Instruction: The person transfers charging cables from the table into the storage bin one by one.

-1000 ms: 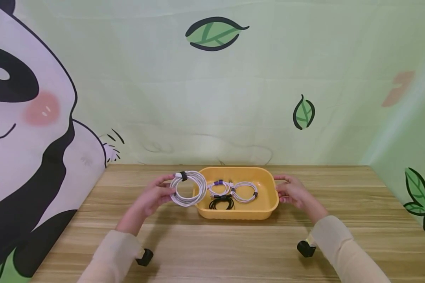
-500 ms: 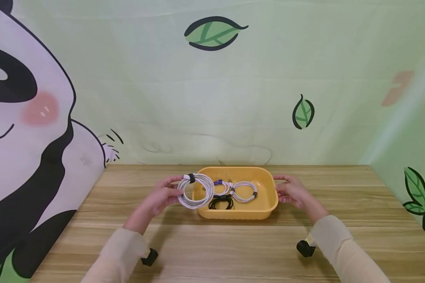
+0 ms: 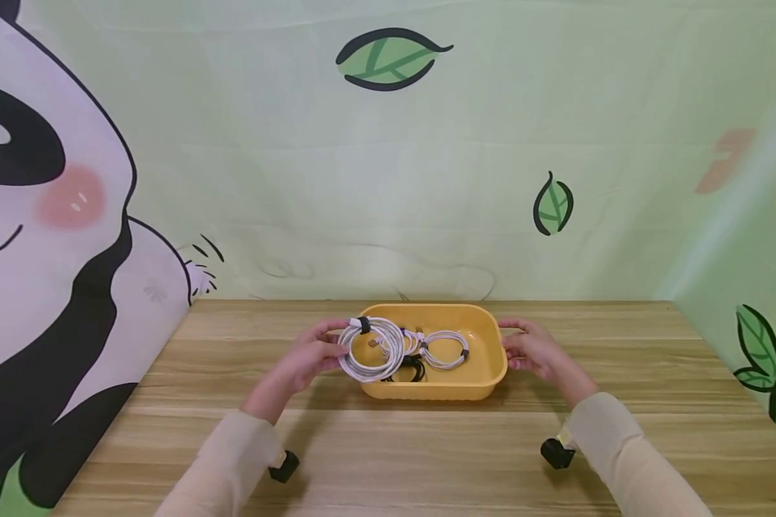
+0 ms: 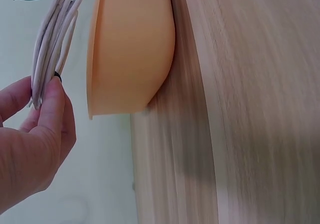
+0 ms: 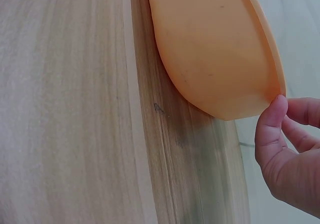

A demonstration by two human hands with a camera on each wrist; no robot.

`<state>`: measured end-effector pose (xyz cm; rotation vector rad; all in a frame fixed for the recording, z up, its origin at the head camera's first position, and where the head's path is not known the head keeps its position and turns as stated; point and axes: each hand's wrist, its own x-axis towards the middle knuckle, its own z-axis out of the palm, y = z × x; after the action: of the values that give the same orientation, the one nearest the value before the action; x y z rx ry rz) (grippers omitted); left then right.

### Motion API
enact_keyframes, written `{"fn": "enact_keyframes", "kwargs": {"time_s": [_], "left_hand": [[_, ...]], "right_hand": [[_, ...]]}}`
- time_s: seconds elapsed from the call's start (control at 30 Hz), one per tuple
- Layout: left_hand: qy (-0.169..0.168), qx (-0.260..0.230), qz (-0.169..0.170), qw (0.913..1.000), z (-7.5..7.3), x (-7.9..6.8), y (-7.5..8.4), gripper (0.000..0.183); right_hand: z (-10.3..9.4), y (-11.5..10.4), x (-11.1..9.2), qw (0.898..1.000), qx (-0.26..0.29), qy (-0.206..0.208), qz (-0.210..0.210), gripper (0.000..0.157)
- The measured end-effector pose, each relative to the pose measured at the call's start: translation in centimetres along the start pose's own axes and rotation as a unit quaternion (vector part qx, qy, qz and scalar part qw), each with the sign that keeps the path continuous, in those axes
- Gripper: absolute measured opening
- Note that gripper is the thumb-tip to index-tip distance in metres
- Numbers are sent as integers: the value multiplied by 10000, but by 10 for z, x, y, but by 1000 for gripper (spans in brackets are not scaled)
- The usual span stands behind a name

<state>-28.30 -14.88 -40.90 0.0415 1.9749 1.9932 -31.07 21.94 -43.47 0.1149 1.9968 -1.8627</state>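
Observation:
A coil of white cable with a black strap is pinched between the thumb and fingers of my left hand. It hangs tilted over the left end of a yellow plastic basin, apart from the cables inside. In the left wrist view the coil appears edge-on, above the rim. My right hand holds the basin's right end. In the right wrist view its thumb lies against the basin's rim. Inside the basin are a white coil, a smaller white coil with a purple tie and a black coil, the last two partly covered.
The basin stands on a wood-grain table, close to its back edge. Behind rises a pale green printed cloth with a panda and leaves. Small black devices hang under both wrists.
My left hand has carried the white cable coil to the right, from the basin's left edge to over its left end. My right hand has kept its place on the basin.

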Motion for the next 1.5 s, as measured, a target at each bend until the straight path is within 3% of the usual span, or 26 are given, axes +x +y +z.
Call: {"fn": "enact_keyframes", "kwargs": {"time_s": [0.27,0.63,0.93,1.5], "left_hand": [[116,56,94,9999,12,5,0,46],[-162,384,164,9990,23,14,-3,43],[-46,593,246,9979,35,21,-6,42],[231,846,68,9961,56,35,-8,39]], "right_hand": [[0,-1,-2,10000,1,-66,-49,53],[0,1,0,10000,19,37,-22,53],[0,0,-2,10000,-10,53,9,54],[0,0,-1,10000,0,37,-20,54]]}}
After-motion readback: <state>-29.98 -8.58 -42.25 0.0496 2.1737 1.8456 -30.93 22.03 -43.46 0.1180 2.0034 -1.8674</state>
